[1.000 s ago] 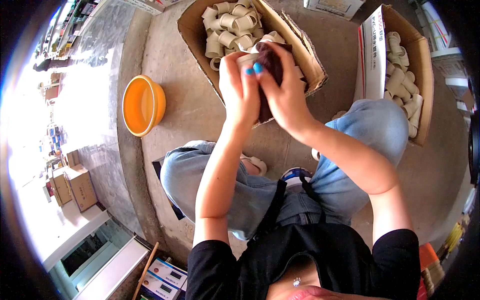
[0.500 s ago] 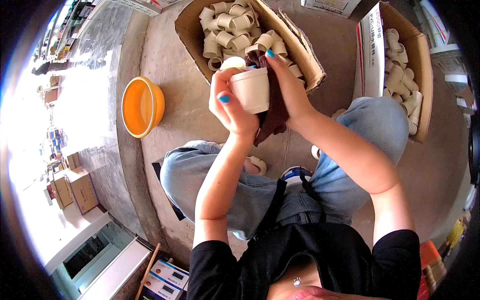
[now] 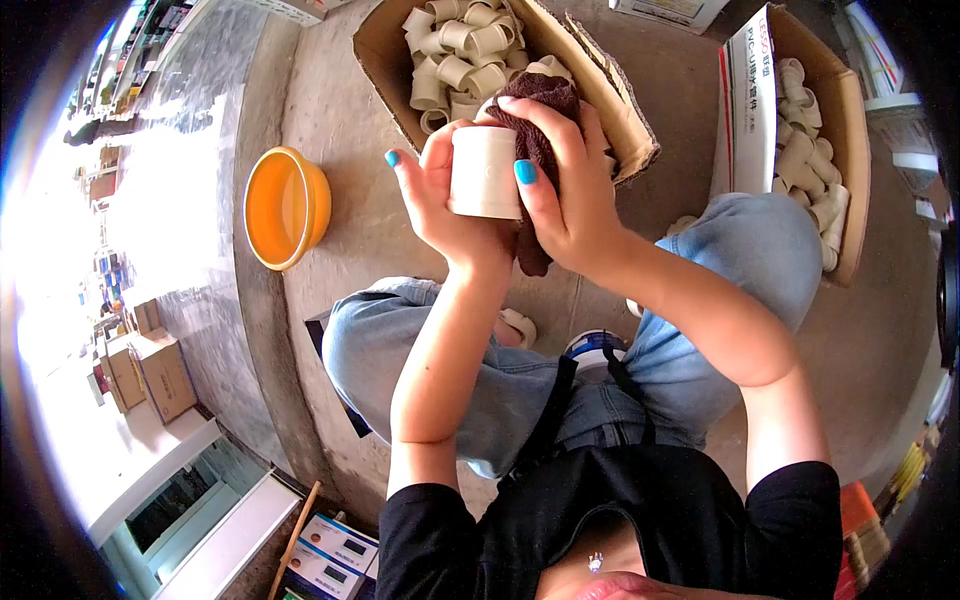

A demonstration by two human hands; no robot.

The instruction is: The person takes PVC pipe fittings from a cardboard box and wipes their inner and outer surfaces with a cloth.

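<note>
A cream PVC pipe fitting (image 3: 486,172) sits between my two hands in front of my chest. My left hand (image 3: 455,222) cups it from the left and below, the thumb sticking out to the side. Fingers of my right hand (image 3: 580,190) wrap a dark brown cloth (image 3: 545,108), which presses against the fitting's far right side and hangs down below it. The right thumb rests near the fitting's right edge. Just beyond the hands stands an open cardboard box (image 3: 632,140) of similar pipe fittings (image 3: 488,40).
A second cardboard box (image 3: 852,150) with more fittings stands to the right. On the left, an orange basin (image 3: 322,205) rests on the concrete floor. My bent knees (image 3: 745,250) flank the work space. Boxed goods (image 3: 335,555) lie at the lower left.
The fitting has turned in my hands and shifted slightly left. My right hand has moved round with the cloth bunched higher, its thumb now toward me. My left thumb has lifted off the fitting.
</note>
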